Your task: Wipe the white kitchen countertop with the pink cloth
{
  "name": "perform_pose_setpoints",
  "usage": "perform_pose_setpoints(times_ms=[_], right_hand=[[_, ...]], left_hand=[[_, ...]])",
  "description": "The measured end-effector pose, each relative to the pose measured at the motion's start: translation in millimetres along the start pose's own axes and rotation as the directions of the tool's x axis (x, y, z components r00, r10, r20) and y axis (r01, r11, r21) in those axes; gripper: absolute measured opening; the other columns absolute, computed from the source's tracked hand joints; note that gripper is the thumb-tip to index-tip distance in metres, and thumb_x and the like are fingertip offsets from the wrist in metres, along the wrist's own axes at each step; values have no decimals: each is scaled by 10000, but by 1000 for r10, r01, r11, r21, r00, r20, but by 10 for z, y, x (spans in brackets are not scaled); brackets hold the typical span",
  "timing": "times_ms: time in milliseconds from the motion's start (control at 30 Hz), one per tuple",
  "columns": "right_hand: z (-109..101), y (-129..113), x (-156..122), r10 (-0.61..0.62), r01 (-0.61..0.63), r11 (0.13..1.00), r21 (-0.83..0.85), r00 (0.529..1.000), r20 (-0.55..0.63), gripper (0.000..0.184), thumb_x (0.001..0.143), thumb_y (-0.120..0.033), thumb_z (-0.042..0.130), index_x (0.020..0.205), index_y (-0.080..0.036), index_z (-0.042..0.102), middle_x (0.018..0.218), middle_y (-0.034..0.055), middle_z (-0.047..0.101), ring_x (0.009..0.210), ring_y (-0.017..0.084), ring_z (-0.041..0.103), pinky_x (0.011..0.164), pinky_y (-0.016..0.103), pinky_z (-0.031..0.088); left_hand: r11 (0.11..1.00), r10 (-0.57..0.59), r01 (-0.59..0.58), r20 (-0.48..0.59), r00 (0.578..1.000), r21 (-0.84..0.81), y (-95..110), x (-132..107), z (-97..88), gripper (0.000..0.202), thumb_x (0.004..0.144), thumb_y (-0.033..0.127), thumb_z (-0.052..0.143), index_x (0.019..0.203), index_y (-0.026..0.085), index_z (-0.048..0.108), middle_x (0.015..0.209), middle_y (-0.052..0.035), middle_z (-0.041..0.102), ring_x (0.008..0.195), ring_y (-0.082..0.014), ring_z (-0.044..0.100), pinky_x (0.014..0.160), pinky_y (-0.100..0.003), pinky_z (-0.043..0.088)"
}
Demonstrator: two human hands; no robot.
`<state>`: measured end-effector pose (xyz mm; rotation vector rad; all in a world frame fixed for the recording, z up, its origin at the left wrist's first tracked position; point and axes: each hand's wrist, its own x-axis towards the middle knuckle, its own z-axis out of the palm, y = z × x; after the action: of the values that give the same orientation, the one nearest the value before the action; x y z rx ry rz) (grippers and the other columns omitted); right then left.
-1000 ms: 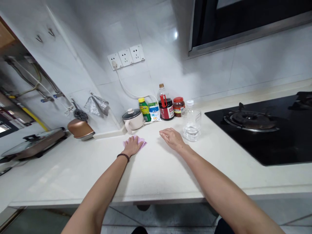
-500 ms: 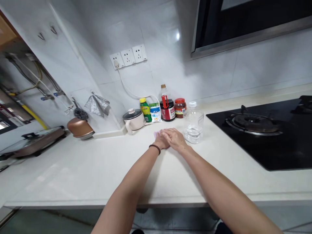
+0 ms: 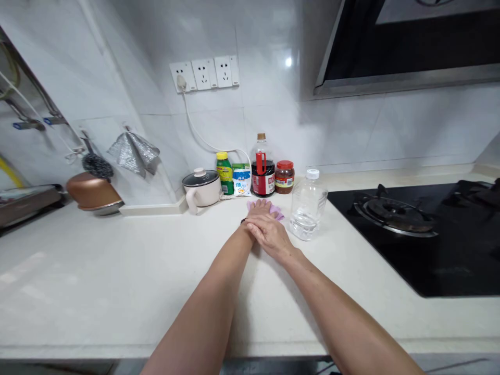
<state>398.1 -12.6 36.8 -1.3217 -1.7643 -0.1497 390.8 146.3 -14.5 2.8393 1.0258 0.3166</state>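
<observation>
My left hand (image 3: 262, 208) lies flat, fingers stretched out, on a pink cloth (image 3: 278, 212) that rests on the white counter (image 3: 117, 260). The cloth sits just in front of the bottles at the wall. My right hand (image 3: 269, 235) lies open with its fingers across my left wrist, holding nothing. A clear plastic bottle (image 3: 307, 208) with a white cap stands right of both hands, a short gap away.
At the wall stand a small white pot with a lid (image 3: 201, 188), a green bottle (image 3: 224, 172), a white packet (image 3: 241, 179), a dark sauce bottle (image 3: 262, 170) and a red-lidded jar (image 3: 284, 177). A black gas hob (image 3: 422, 234) fills the right. A copper pan (image 3: 92, 192) sits left.
My left hand slid the pink cloth rightward and farther back along the counter, toward the bottles. My right hand now rests over my left wrist. The view turned right.
</observation>
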Motion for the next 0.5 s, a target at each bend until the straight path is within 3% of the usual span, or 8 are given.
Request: perform_pose_setpoints(times_ms=[133, 267, 367, 500], right_hand=[[-30, 44, -31, 30, -30, 1000, 8, 1000, -3, 280, 1010, -311, 497, 1166, -263, 724, 1236, 29, 704, 1175, 211, 606, 1038, 377, 451], [-15, 106, -50, 74, -75, 997, -9, 997, -22, 269, 997, -329, 522, 1143, -258, 736, 1170, 24, 734, 1119, 214, 630, 988, 369, 480], [-26, 136, -53, 80, -80, 996, -25, 997, 5, 285, 1005, -344, 505, 1141, -250, 737, 1147, 36, 740, 1098, 219, 633, 971, 369, 482], [-57, 166, -52, 114, -112, 993, -42, 993, 35, 331, 1028, -370, 452, 1124, -245, 743, 1115, 54, 743, 1056, 218, 639, 953, 364, 477]], left_hand=[[999, -14, 13, 19, 1000, 43, -104, 170, -61, 753, 944, 629, 282, 1584, 236, 233, 1654, -55, 206, 1532, -284, 71, 1234, -521, 69], [993, -79, 70, 100, 992, 95, -262, 181, -157, 795, 937, 654, 256, 1580, 187, 219, 1666, -99, 130, 1529, -311, 73, 1221, -524, 86], [985, -141, 124, 147, 979, 120, -500, 58, -283, 829, 930, 679, 222, 1582, 168, 192, 1661, -139, 124, 1523, -333, 92, 1204, -550, 106], [965, -223, 201, 124, 967, 169, -842, -239, -426, 833, 930, 689, 169, 1574, 162, 196, 1654, -158, 149, 1516, -346, 121, 1185, -564, 150]])
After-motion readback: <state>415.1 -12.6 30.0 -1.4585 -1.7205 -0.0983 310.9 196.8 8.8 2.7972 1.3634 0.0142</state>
